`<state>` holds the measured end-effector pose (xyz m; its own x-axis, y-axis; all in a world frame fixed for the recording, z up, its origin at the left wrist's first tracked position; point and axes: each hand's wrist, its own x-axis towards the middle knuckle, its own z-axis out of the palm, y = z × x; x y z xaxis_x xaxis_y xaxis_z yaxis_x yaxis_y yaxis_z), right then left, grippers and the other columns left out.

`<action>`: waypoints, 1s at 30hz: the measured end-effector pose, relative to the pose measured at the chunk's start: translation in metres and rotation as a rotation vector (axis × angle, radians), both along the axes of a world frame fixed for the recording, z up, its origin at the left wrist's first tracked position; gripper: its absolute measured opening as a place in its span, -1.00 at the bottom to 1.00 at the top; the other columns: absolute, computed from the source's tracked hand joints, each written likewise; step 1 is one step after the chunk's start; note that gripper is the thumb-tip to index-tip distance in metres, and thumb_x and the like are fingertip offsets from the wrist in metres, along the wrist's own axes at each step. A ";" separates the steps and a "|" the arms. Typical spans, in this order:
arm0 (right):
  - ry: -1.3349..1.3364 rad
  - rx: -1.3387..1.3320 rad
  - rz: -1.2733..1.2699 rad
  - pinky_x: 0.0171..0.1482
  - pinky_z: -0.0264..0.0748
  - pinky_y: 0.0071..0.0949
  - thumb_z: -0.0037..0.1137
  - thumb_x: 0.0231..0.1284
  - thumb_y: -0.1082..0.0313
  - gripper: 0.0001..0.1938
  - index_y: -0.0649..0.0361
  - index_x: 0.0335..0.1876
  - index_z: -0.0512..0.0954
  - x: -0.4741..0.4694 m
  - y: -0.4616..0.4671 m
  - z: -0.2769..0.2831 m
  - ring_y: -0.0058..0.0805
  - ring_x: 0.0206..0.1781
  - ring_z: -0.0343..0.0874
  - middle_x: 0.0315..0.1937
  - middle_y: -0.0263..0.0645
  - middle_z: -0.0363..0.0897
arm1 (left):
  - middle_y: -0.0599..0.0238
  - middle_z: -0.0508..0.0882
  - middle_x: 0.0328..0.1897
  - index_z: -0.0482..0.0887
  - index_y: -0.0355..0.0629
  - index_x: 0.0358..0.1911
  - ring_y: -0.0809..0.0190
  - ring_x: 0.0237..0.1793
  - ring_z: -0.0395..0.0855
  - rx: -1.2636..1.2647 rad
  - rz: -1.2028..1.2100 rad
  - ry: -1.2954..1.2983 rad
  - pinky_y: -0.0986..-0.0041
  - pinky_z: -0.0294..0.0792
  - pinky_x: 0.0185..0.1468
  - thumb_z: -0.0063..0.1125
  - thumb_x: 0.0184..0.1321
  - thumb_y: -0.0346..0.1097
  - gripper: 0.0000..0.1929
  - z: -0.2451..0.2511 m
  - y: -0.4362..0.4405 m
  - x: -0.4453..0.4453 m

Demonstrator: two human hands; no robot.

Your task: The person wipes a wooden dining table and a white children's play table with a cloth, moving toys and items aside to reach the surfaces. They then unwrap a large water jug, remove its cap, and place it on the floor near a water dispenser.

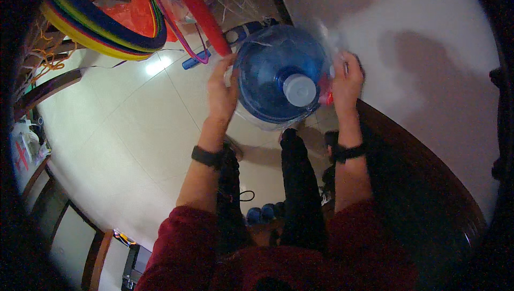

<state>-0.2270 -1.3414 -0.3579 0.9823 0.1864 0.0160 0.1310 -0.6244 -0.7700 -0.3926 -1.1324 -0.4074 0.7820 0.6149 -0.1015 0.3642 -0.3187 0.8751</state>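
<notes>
A large blue water-cooler bottle (261,78) with a white cap (300,90) is in front of me, cap end toward me. Clear plastic film (275,126) surrounds it loosely. Against the bottle's left side lies my left hand (222,88), its fingers curled at the film. On the right, my right hand (347,78) pinches the gathered film near a red patch (327,92). That patch sits beside the cap, and what it is cannot be told. Both wrists wear black bands.
Striped yellow, navy and green fabric (108,30) hangs at upper left beside red plastic bags (136,6). A blue cylindrical object (196,60) lies on the pale tiled floor (132,118). To the right, a dark wooden edge (413,138) curves along a white wall (429,18).
</notes>
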 end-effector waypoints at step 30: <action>-0.064 -0.438 0.096 -0.22 0.47 -0.20 -0.06 0.28 0.21 -0.78 0.12 -0.18 0.57 -0.022 -0.008 -0.058 -0.06 -0.29 0.56 -0.32 -0.07 0.60 | -0.02 0.58 0.06 0.58 0.00 0.04 -0.04 0.10 0.52 -0.036 -0.352 0.557 0.22 0.31 0.18 -0.32 0.31 0.12 -0.51 -0.001 -0.007 0.096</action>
